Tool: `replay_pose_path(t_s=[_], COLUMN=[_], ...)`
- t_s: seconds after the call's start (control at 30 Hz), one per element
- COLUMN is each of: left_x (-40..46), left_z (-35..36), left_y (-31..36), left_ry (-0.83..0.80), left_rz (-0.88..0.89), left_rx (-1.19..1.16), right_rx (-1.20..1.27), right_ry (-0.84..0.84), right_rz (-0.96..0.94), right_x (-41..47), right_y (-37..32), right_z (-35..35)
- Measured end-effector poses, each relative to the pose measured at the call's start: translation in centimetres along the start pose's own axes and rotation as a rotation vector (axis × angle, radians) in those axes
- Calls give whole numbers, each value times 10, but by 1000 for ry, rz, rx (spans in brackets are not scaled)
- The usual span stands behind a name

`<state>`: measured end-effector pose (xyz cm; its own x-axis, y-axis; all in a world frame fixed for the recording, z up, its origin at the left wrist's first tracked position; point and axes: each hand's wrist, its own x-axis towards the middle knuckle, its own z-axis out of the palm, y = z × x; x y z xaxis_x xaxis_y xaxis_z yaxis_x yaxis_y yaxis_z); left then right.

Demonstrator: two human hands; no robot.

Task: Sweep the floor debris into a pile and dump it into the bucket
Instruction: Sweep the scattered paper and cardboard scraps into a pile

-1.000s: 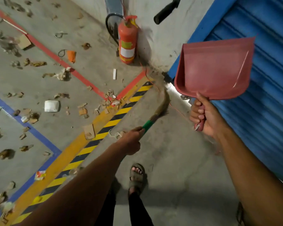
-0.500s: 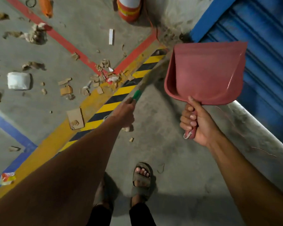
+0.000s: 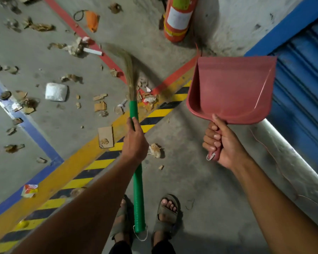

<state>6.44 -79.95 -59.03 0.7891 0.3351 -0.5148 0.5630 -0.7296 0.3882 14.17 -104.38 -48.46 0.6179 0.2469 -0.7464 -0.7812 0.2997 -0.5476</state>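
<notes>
My left hand grips the green handle of a grass broom, whose straw bristles are swung out over the red floor line, blurred. My right hand holds a red-brown dustpan by its handle, raised above the floor and empty. Scattered debris lies on the concrete: cardboard scraps, a flat cardboard piece, a crumpled paper, a white packet and a white stick. No bucket is in view.
A red fire extinguisher stands at the wall ahead. A blue roller shutter runs along the right. Yellow-black hazard tape, a blue line and a red line cross the floor. An orange scrap lies beyond. My sandalled feet are below.
The broom has swung left, from beside the dustpan to across the red line. The view has tilted up a little, and the dustpan has stayed raised in my right hand.
</notes>
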Motion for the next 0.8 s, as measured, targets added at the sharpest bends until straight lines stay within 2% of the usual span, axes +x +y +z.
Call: replay_pose_path(t_s=[0.23,0.4,0.63,0.73,0.8], left_x=[-43,-9,92,102,87], left_z=[38,46,-34,-65,-72], left_y=[16,-9,-42,-47,-50], left_ry=[-122,-206,29,116,156], left_rz=[205,283,98,-41,-61], left_rx=[105,200,152,160,136], right_rx=[-20,-22,-47,-54,-57], right_ry=[11,8,-64,-80,-75], right_rz=[21,43,33,17,9], right_x=[-7,-7,15,19,17], right_y=[0,22,35,35,34], right_z=[10,6,27,41,48])
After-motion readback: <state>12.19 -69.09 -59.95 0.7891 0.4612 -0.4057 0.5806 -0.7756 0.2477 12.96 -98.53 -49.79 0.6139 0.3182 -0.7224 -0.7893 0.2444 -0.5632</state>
